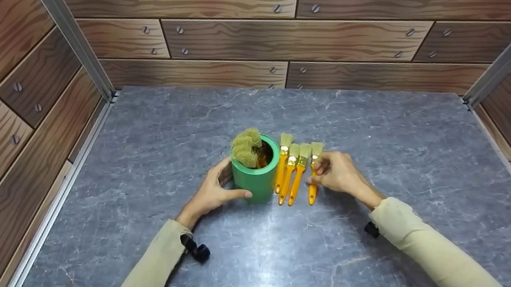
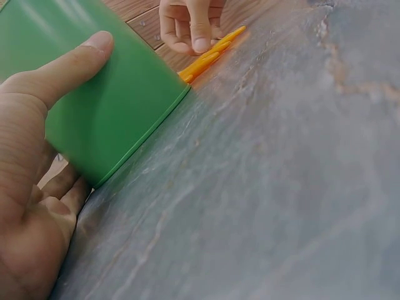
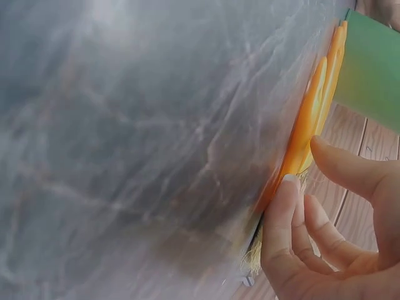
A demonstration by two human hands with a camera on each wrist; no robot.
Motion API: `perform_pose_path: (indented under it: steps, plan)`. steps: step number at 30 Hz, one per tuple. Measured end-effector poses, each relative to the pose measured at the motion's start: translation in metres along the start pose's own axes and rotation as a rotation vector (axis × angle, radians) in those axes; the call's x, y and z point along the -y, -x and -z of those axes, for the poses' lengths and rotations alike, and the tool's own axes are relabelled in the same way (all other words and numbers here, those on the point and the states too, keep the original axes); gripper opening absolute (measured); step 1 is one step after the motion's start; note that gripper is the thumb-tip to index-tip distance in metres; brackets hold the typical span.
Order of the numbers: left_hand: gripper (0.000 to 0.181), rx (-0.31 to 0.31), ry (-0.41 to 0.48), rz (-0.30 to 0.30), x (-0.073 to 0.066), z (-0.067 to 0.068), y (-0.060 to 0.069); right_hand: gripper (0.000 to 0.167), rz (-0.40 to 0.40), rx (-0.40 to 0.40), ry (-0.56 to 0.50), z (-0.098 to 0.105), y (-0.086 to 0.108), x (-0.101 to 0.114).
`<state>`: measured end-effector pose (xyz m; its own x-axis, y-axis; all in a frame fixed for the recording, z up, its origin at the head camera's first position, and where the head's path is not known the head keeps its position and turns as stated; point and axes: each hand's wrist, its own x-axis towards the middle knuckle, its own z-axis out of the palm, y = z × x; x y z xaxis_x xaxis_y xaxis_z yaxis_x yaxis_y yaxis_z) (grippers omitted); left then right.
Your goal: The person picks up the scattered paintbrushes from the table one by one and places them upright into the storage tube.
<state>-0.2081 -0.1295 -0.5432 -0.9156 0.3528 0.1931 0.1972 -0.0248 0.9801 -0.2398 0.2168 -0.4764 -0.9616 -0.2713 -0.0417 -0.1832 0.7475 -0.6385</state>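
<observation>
My left hand [image 1: 214, 188] holds the side of a green cylindrical cup [image 1: 254, 185], its thumb across the front and its other fingers behind. Several paintbrushes [image 1: 246, 147] stand in the cup, pale bristles up over the rim; their handles are mostly hidden inside. To the cup's right, several more paintbrushes with orange handles [image 1: 297, 179] lie side by side on the table, bristles pointing away. Bent over the rightmost paintbrush [image 1: 312, 194], my right hand [image 1: 338, 171] pinches its handle below the metal band; the fingers hide part of it.
The grey marble-patterned table [image 1: 168, 131] is enclosed by wood-patterned panels [image 1: 228, 34] at the back and both sides. Metal posts [image 1: 70, 35] rise at the rear corners. A black band device [image 1: 195, 248] sits on the left wrist.
</observation>
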Motion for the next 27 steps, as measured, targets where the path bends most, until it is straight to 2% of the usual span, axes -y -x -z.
perform_pose_path:
  steps: [11, 21, 27]
  plan:
    - [0.102, -0.002, -0.012, 0.020, -0.001, 0.000, 0.000, 0.036, -0.099, 0.095, -0.022, 0.011, -0.002, -0.006]
    - [0.103, -0.008, -0.008, 0.021, -0.001, 0.000, 0.000, 0.040, -0.259, 0.121, -0.108, 0.015, -0.007, -0.009]
    - [0.104, -0.007, 0.000, 0.013, -0.001, 0.000, -0.001, 0.042, -0.310, 0.132, -0.165, 0.014, -0.007, -0.009]
